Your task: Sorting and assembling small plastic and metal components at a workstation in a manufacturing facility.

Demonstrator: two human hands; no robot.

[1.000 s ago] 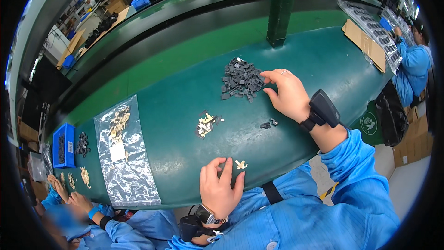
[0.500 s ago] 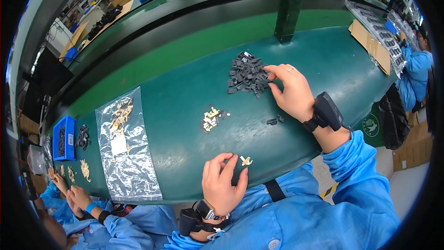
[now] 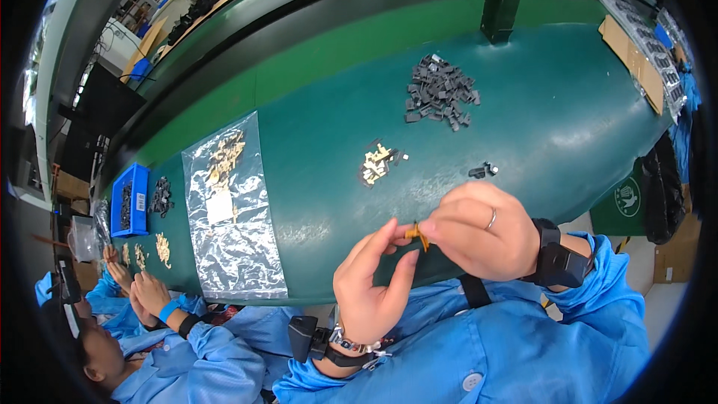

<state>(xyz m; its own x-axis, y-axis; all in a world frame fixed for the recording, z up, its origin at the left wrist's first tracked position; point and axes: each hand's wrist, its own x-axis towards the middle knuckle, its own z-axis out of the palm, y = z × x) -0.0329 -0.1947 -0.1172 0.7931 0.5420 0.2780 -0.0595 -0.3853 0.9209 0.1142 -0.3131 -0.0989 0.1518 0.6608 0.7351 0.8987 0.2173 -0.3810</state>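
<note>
Between my two hands, above the near edge of the green table, is a small yellow-orange piece (image 3: 412, 233) with thin prongs. My right hand (image 3: 486, 233) is closed in a pinch on its right side; those fingertips partly hide what they hold. My left hand (image 3: 370, 275) has its curled fingers at the piece's left end, and the left thumb lies just below it. Farther off lies a small heap of cream and dark pieces (image 3: 378, 163). Behind it is a larger pile of black plastic parts (image 3: 440, 93). A few black parts (image 3: 483, 171) lie beyond my right hand.
On the left, a clear plastic bag (image 3: 247, 254) lies flat with cream pieces on it. Past it stand a blue bin (image 3: 140, 202) and small heaps of parts. A co-worker's hands (image 3: 149, 295) are near them. A green post (image 3: 505, 0) and cardboard (image 3: 632, 63) are at the back right.
My right hand has come back from the black pile to meet my left hand. The small piece that lay on the table by my left fingers is now up between both hands.
</note>
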